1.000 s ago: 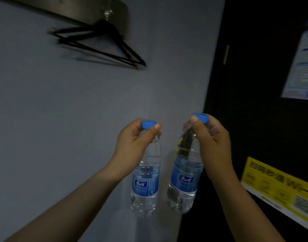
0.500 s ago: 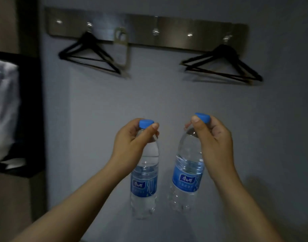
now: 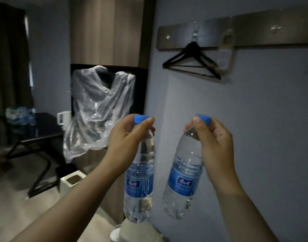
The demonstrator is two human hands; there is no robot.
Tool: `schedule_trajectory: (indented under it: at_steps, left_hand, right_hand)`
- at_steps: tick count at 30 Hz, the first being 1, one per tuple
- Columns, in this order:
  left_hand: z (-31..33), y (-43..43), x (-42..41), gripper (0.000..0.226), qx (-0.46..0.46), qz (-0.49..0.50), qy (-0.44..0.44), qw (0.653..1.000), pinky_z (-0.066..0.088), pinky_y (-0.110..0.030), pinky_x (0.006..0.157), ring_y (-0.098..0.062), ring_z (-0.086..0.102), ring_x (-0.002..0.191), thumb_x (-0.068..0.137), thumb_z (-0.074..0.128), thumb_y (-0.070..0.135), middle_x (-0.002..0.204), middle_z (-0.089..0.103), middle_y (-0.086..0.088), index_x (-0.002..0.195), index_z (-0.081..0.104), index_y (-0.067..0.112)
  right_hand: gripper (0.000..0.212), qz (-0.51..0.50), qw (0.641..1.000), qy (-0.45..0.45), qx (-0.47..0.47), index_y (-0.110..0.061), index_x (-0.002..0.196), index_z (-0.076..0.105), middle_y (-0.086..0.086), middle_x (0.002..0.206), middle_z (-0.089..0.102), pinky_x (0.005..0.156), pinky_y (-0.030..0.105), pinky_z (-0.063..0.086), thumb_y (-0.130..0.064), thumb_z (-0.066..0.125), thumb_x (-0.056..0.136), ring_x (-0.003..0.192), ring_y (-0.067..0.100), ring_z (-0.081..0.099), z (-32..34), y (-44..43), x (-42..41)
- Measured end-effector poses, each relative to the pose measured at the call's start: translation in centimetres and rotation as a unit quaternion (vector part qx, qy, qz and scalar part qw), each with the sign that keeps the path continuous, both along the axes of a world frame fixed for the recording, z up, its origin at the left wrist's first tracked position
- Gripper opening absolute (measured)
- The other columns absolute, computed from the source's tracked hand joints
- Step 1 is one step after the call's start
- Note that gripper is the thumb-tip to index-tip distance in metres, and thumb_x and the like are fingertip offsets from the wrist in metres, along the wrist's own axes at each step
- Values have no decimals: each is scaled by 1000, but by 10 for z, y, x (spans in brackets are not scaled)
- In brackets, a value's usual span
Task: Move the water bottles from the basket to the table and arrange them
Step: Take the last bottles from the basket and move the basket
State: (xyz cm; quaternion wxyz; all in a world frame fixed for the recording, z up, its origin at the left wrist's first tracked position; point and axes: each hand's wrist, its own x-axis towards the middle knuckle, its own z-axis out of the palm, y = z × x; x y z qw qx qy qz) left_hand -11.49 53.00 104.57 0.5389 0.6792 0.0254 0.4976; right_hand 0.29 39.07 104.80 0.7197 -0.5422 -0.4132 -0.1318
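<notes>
Hands full: the left hand (image 3: 125, 137) grips one water bottle (image 3: 139, 180) by its blue cap, the right hand (image 3: 214, 137) a second bottle (image 3: 182, 180), tilted. Both bottles hang apart below the hanger (image 3: 191, 62) and hold clear water. Left of the hanger, more bottles (image 3: 20, 116) crowd a dark counter (image 3: 45, 126).

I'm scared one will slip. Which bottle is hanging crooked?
The right bottle, held by its cap in the right hand. Its bottom slants toward the left bottle, which hangs straight down from the left hand.
</notes>
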Motion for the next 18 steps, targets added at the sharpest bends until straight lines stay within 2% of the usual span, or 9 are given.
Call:
schedule_trajectory:
  at_steps: [6,8,11,15,18]
  left_hand:
    - [-18,60,-35,31,-25,102,16,994,57,-28,72,-18,69,75,85,59,35,85,71,-11,95,67,7]
    - [-24,77,-42,27,-37,133,19,990,56,-31,75,-20,69,76,87,59,32,83,71,-10,93,68,8]
    - [-33,99,-46,23,-40,186,18,981,56,-28,74,-17,67,74,87,58,31,78,70,-6,89,67,10]
    - [-44,118,-47,27,-22,281,7,960,55,-30,69,-20,67,71,83,58,38,75,69,-5,85,66,12]
    - [-58,132,-48,22,-12,352,32,935,56,-31,73,-17,67,77,87,60,41,80,69,-3,86,66,19]
  right_hand:
    - [28,85,996,26,-11,-13,90,68,-1,82,73,72,17,53,-40,61,86,78,9,70,-22,83,-11]
    - [29,107,993,38,-10,-14,90,68,-2,81,73,71,16,53,-42,62,85,77,8,70,-30,107,-10]
    - [24,139,989,44,-17,-13,93,68,-2,82,73,71,19,54,-37,63,89,78,8,70,-42,139,-1]
    - [19,178,982,63,-16,-19,96,70,-1,85,74,74,25,55,-36,64,89,80,9,71,-52,180,17]
    - [12,225,972,56,-29,-27,92,69,-4,84,74,76,20,52,-36,66,86,82,8,70,-57,211,23]
